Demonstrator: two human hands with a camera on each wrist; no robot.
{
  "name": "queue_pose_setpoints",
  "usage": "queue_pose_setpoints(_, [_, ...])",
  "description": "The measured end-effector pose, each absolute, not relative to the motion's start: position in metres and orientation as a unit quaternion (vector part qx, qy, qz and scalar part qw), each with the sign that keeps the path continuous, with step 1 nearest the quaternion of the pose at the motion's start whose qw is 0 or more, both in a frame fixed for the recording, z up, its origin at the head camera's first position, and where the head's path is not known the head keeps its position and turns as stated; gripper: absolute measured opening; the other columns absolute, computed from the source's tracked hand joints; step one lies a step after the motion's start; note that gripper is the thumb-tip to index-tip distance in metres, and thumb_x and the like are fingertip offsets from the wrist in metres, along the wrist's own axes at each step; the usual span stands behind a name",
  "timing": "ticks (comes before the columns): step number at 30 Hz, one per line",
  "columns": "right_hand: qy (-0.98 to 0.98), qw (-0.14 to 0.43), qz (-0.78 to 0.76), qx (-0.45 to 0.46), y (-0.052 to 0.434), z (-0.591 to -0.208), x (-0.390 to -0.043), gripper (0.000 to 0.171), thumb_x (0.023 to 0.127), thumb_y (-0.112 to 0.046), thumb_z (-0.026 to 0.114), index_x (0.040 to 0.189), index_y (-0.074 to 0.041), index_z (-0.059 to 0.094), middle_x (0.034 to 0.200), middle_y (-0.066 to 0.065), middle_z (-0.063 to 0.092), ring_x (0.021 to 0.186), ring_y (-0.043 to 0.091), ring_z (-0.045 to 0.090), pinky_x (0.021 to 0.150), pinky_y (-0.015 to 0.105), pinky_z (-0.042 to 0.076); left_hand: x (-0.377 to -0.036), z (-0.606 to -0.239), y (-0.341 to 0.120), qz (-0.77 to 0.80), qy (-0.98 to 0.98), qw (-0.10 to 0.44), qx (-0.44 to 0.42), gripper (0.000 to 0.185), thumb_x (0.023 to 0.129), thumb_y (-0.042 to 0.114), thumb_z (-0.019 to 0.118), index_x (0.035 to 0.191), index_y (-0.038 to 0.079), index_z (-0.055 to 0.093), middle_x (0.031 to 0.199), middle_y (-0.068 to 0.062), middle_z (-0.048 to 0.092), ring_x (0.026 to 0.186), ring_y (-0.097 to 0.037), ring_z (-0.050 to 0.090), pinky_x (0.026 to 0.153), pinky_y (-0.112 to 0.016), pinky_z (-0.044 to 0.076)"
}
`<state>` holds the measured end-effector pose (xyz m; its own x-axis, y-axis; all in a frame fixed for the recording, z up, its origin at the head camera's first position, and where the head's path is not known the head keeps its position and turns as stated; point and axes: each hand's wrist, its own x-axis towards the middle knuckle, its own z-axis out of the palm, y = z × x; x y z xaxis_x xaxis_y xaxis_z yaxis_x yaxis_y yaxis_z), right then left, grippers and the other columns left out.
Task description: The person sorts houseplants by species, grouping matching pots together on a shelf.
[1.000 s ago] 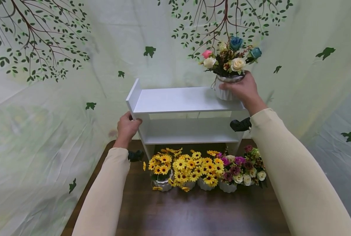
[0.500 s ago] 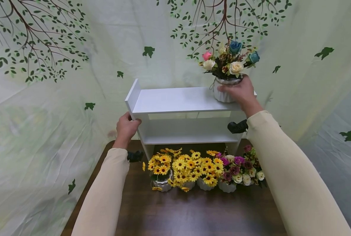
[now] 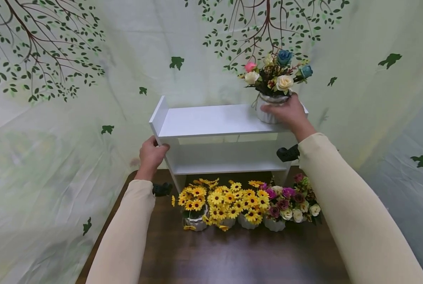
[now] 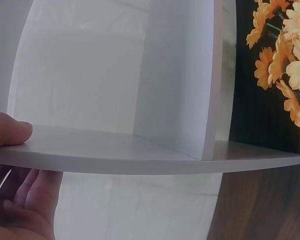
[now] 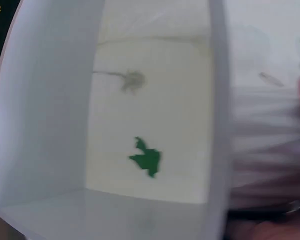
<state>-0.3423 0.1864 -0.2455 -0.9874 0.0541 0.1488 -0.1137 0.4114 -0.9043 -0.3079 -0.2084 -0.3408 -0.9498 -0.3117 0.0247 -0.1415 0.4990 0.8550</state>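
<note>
A white two-tier shelf (image 3: 211,120) stands on a dark wooden table (image 3: 233,256). On the right end of its top board sits a white ribbed pot (image 3: 262,114) of blue, cream and pink roses (image 3: 277,73). My right hand (image 3: 286,114) grips this pot from the front, fingers curled round it. My left hand (image 3: 152,152) grips the shelf's left side panel. In the left wrist view the thumb lies on one face of the panel (image 4: 140,155) and the fingers (image 4: 32,192) on the other. The right wrist view is blurred and shows the shelf's inside and the pot's wall (image 5: 265,150).
In front of the shelf a row of white pots holds yellow sunflowers (image 3: 222,201), and at the right end purple and cream roses (image 3: 291,205). A pale cloth printed with trees and leaves (image 3: 55,118) hangs close behind and on both sides.
My right hand has shifted the rose pot slightly left and nearer on the top board. The left hand keeps its hold on the side panel.
</note>
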Motion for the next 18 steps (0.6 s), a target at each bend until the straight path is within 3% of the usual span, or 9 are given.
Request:
queue_pose_setpoints(4, [-0.895,0.022,0.445,-0.013,0.191,-0.23,-0.326,0.109,0.083,-0.037,0.075,0.159,-0.007,0.002,0.164,0.021,0.022,0.15,0.038,0.027,0.122,0.049,0.024,-0.308,-0.341,-0.209,-0.487,-0.859,0.087,0.132,0.057,0.092,0.022,0.057,0.147,0.01,0.046,0.149,-0.015,0.051,0.13,-0.037,0.053,0.107,-0.054,0.045])
queue_pose_setpoints(7, [-0.922,0.03,0.387,-0.009,0.199,-0.223,-0.305,0.111,0.087,-0.042,0.068,0.157,-0.005,-0.008,0.16,0.029,0.024,0.145,0.046,0.032,0.116,0.056,0.032,-0.307,-0.342,-0.209,-0.488,-0.858,0.094,0.128,0.056,0.092,0.022,0.057,0.146,0.01,0.047,0.148,-0.016,0.052,0.129,-0.037,0.053,0.107,-0.055,0.045])
queue_pose_setpoints(11, [-0.912,0.154,0.379,0.026,0.22,-0.238,-0.273,0.091,0.091,-0.033,0.065,0.159,-0.01,0.008,0.148,0.027,0.048,0.13,0.042,0.052,0.106,0.057,0.044,-0.305,-0.346,-0.207,-0.486,-0.86,0.092,0.124,0.056,0.093,0.023,0.057,0.146,0.01,0.048,0.147,-0.016,0.053,0.129,-0.038,0.054,0.106,-0.055,0.046])
queue_pose_setpoints(14, [-0.896,0.244,0.37,0.031,0.25,-0.264,-0.251,0.074,0.093,-0.03,0.064,0.154,-0.011,0.028,0.133,0.022,0.061,0.11,0.021,0.064,0.098,0.032,0.053,-0.305,-0.348,-0.207,-0.484,-0.862,0.089,0.125,0.056,0.093,0.023,0.058,0.146,0.009,0.047,0.147,-0.016,0.053,0.129,-0.038,0.054,0.106,-0.055,0.046])
queue_pose_setpoints(15, [-0.895,0.257,0.364,0.025,0.262,-0.274,-0.246,0.071,0.093,-0.03,0.064,0.152,-0.01,0.03,0.13,0.022,0.063,0.103,0.013,0.063,0.093,0.022,0.052,-0.305,-0.348,-0.207,-0.483,-0.862,0.089,0.126,0.057,0.093,0.023,0.058,0.146,0.008,0.047,0.148,-0.017,0.052,0.129,-0.038,0.054,0.106,-0.054,0.046])
queue_pose_setpoints(18, [-0.911,0.227,0.345,0.004,0.299,-0.308,-0.235,0.07,0.096,-0.031,0.059,0.153,-0.005,0.028,0.13,0.027,0.06,0.101,0.019,0.063,0.085,0.027,0.053,-0.307,-0.346,-0.209,-0.478,-0.864,0.095,0.126,0.057,0.093,0.023,0.058,0.147,0.008,0.047,0.148,-0.017,0.052,0.129,-0.038,0.053,0.106,-0.054,0.046])
